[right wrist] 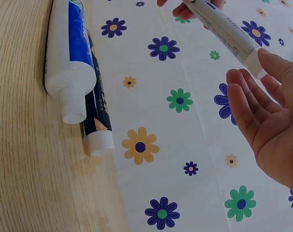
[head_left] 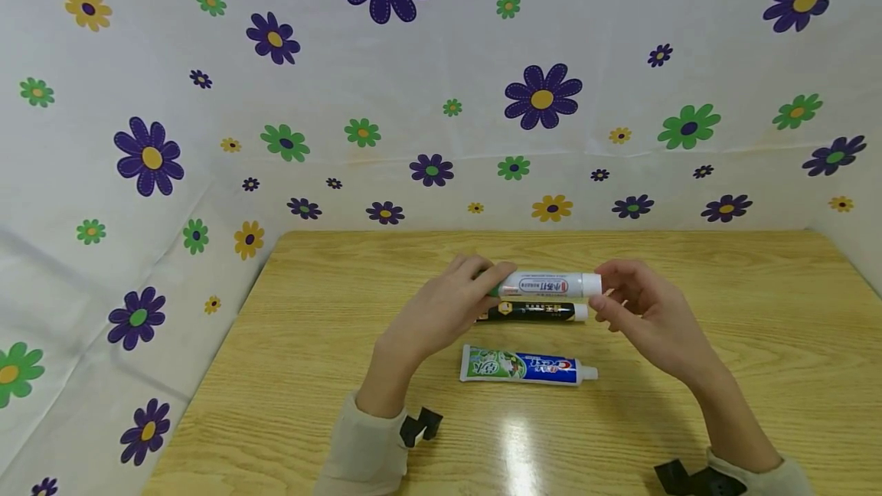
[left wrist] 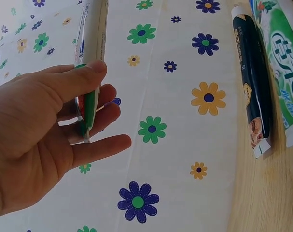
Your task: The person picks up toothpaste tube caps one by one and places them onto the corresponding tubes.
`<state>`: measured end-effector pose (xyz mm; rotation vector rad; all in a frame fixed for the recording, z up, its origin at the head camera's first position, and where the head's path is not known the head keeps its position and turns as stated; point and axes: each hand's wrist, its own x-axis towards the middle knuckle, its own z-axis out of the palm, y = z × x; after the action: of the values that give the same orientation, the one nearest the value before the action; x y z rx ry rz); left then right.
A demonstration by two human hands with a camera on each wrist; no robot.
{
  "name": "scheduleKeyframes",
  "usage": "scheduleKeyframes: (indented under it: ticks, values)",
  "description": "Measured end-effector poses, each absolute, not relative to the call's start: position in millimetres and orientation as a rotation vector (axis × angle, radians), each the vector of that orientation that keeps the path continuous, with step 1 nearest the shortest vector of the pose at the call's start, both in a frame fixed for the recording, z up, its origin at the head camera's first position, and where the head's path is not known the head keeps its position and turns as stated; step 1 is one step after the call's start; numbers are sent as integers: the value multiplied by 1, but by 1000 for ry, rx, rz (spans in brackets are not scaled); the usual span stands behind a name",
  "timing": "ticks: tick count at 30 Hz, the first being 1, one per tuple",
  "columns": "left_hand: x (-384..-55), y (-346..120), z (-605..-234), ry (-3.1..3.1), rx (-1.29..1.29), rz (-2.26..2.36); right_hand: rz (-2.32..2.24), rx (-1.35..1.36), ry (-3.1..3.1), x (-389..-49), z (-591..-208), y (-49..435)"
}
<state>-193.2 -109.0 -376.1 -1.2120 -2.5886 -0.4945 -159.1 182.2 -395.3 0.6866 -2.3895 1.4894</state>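
Observation:
A white and green toothpaste tube (head_left: 540, 284) is held level above the table. My left hand (head_left: 444, 305) pinches its flat tail end, with the thumb on one side and fingers behind, as the left wrist view shows. At the other end, the thumb and a finger of my right hand (head_left: 648, 312) hold the white cap (right wrist: 255, 63). Below and nearer me, a black toothpaste tube (head_left: 534, 312) with a white cap lies on the table, its tail partly hidden by my left hand in the head view. Closer still lies a blue and green Crest toothpaste tube (head_left: 520, 366), its cap pointing right.
The tubes lie on a light wooden table (head_left: 310, 404). A white cloth (head_left: 441, 60) printed with purple, green and yellow flowers hangs behind the table and along its sides. Dark wrist mounts (head_left: 420, 427) sit at both sleeves.

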Motion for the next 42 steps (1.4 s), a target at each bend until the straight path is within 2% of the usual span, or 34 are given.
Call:
scheduleKeyframes:
  ticks: [20, 28, 42]
  values:
    - [-193, -112, -375, -2627, -1248, -555, 1286, 844, -2273, -161, -398, 175]
    - [-194, -114, -375, -2538, -1270, -570, 1344, 875, -2273, -159, -403, 173]
    - [-200, -131, -374, -2628, -1296, -1165, 1557, 887, -2136, -159, -404, 175]
